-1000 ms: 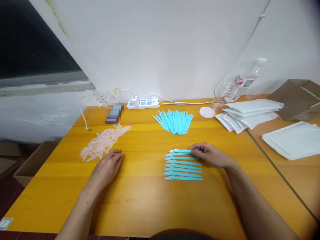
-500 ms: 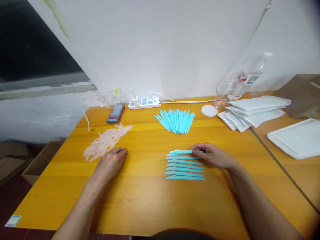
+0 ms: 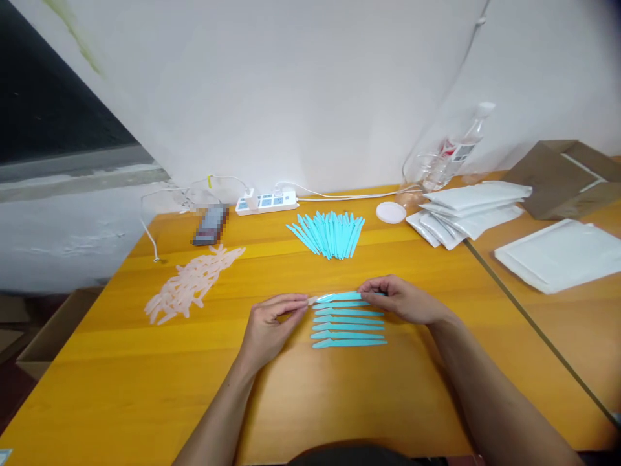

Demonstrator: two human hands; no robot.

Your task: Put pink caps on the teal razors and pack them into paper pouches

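My right hand [image 3: 405, 299] pinches the handle end of a blue eyebrow razor [image 3: 345, 297], whose blade end points left. Between the thumb and fingers of my left hand [image 3: 274, 327] is a small pale pink cap [image 3: 312, 301], right at that razor's blade end; whether it is over the blade I cannot tell. Below the held razor, several matching blue razors [image 3: 348, 327] lie in a row of parallel lines. A fanned heap of blue razors [image 3: 332, 235] lies farther back. To the left is a loose pile of pale pink caps [image 3: 189, 285].
A phone [image 3: 210, 224], a white power strip [image 3: 266, 202] and its cables lie along the wall. Toward the right are a round white lid [image 3: 391, 212], a plastic bottle [image 3: 456, 152], stacked white packets [image 3: 478, 200], another white packet [image 3: 557, 254] and a cardboard box [image 3: 563, 178].
My left hand has moved right from beside the pink pile to the razor's blade end, now with a cap. My right hand still holds the razor. The view has turned slightly right.
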